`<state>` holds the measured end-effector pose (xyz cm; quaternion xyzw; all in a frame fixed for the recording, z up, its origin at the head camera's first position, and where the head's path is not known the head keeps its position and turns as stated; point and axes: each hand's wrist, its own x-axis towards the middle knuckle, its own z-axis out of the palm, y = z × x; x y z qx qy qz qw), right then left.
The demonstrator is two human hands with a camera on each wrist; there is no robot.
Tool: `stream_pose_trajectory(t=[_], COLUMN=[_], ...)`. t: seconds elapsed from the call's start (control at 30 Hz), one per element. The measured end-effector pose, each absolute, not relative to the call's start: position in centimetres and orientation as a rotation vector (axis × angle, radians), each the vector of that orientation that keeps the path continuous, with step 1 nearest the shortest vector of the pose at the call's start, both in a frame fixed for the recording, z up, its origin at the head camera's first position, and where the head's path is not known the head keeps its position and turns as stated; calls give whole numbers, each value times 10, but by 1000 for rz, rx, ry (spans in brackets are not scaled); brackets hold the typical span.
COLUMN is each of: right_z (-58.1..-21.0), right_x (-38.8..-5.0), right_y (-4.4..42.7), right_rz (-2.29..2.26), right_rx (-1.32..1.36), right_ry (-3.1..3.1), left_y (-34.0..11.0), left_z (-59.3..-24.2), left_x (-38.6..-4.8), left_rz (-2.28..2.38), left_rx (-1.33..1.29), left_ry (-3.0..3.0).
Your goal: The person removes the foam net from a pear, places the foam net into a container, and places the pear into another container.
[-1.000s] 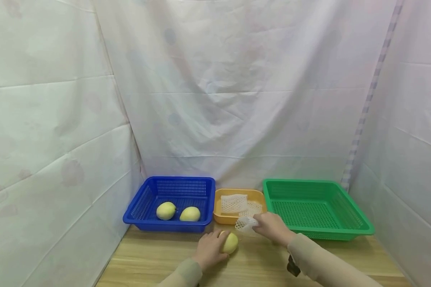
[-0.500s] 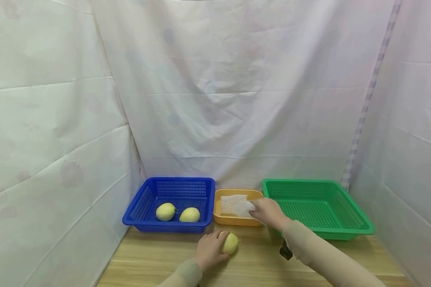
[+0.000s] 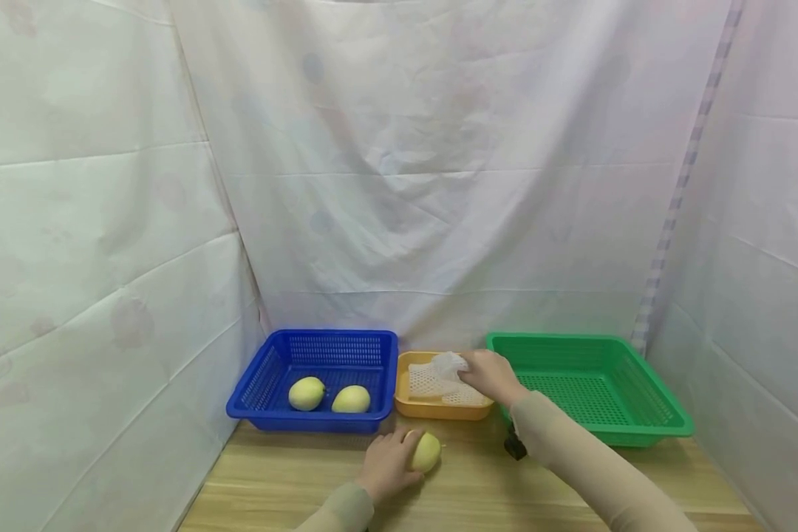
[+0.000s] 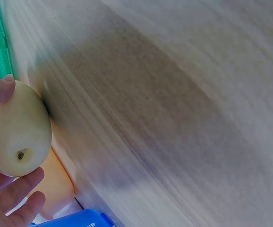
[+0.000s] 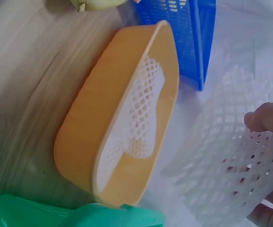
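Observation:
A pale yellow pear (image 3: 426,452) lies on the table, and my left hand (image 3: 390,461) grips it from the left. In the left wrist view, thumb and fingers wrap the pear (image 4: 24,132), and a dark pit shows at one end. Over the orange tray (image 3: 408,408) my right hand (image 3: 493,375) pinches a white foam net sleeve (image 3: 448,365). Up close in the right wrist view, the held net sleeve (image 5: 226,156) hangs above the tray's rim. More white foam nets (image 5: 143,111) lie inside the tray.
Left of the tray stands a blue basket (image 3: 312,423) with two pears (image 3: 307,393) in it. A green basket (image 3: 592,434) is on the right. White cloth (image 3: 399,185) hangs behind and at both sides of the wooden table (image 3: 492,495).
My right hand has moved from in front of the tray back over it, carrying the foam net sleeve up and away. The left hand and its pear stay in place.

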<state>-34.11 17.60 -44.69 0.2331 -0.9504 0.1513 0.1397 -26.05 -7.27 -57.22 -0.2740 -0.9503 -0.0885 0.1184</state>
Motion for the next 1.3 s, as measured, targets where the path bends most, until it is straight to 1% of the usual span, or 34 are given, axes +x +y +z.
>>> stream_pose_trajectory(t=[0.2, 0.37, 0.7, 0.93, 1.3], right_z=[-457, -468, -484, -493, -509], right_x=[-357, -363, -369, -372, -378], right_y=[175, 178, 175, 172, 166], right_rz=[450, 455, 423, 415, 390], right_rx=[625, 575, 506, 409, 406], right_ry=[-2775, -2728, -2583, -2703, -2801], left_y=[-72, -71, -72, -71, -73], left_z=[-572, -574, -573, -573, -571], left_x=[-259, -259, -259, -258, -258], left_rz=[-267, -269, -275, -273, -287], left_rx=[-787, -798, -787, -794, -780], left_ry=[-2778, -2771, -2793, -2785, -2791])
